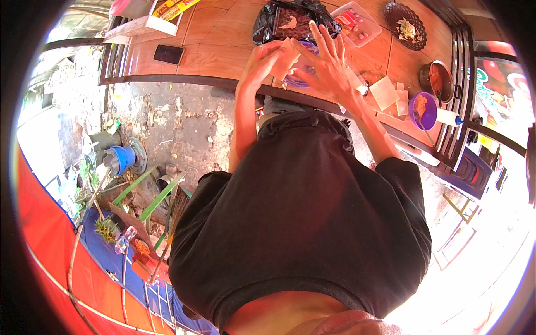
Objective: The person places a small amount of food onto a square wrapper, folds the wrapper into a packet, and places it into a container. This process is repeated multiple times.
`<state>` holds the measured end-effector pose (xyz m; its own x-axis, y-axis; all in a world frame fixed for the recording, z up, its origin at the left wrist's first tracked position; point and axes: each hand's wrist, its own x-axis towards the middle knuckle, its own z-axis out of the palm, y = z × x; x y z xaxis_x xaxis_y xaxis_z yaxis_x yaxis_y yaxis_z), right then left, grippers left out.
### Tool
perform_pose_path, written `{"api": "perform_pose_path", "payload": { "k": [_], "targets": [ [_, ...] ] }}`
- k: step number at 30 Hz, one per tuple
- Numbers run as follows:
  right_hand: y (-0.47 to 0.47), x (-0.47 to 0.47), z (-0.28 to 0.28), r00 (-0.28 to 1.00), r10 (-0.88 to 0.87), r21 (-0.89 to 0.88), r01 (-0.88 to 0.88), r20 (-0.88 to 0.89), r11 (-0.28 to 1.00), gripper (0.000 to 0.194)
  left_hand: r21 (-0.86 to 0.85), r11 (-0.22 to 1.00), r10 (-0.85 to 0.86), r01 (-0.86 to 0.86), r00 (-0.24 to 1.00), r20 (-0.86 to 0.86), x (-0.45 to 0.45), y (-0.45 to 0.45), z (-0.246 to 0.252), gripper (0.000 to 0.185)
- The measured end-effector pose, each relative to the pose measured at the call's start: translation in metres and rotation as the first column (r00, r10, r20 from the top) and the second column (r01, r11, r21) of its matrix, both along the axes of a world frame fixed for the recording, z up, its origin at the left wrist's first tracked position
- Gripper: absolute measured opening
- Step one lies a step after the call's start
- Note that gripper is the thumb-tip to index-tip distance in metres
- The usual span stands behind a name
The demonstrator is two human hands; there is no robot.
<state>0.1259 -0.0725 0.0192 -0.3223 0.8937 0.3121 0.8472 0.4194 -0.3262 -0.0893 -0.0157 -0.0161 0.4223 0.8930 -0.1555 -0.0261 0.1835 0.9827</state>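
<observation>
My left hand (258,63) pinches a thin, pale square wrapper sheet (285,59) above the table's near edge. Beside it, my right hand (331,69) has its fingers spread, the index finger close to the sheet's upper corner; whether they touch I cannot tell. A white residue shows on its fingertips. Beneath both hands is a purple-rimmed bowl (298,82), partly hidden. Just beyond them sits a black plastic bag (264,26), opened around dark reddish contents. More square wrapper sheets (384,94) lie to the right of my right hand.
Rightward are a purple bowl (422,100) with orange filling and a spoon, a metal pot (426,79) and a blue-tipped bottle (449,118). Farther back stand a plastic tray (370,31) and a dark basket (393,16) holding pale shreds. A phone (168,54) lies left.
</observation>
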Motion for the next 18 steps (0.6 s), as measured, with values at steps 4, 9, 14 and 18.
{"api": "perform_pose_path", "payload": {
  "k": [4,9,14,18],
  "targets": [
    [-0.006,0.005,-0.001,0.996,0.053,-0.023,-0.055,-0.066,0.998,0.065,-0.083,0.996,0.028,-0.026,0.999,0.019,0.000,0.000,-0.002,0.027],
    [-0.005,0.010,-0.002,0.988,-0.023,-0.002,0.023,-0.152,1.000,0.056,-0.075,0.996,0.046,-0.038,0.993,0.105,0.003,0.001,0.000,0.026],
    [-0.006,0.007,-0.009,0.925,-0.150,-0.039,0.145,-0.350,0.989,0.040,-0.079,0.995,0.065,-0.056,0.992,0.111,0.006,0.002,0.004,0.025],
    [0.006,-0.002,-0.022,0.484,-0.410,-0.428,0.079,-0.773,0.901,0.029,-0.067,0.998,0.006,0.002,0.992,0.128,0.014,-0.001,0.007,0.023]
  ]
}}
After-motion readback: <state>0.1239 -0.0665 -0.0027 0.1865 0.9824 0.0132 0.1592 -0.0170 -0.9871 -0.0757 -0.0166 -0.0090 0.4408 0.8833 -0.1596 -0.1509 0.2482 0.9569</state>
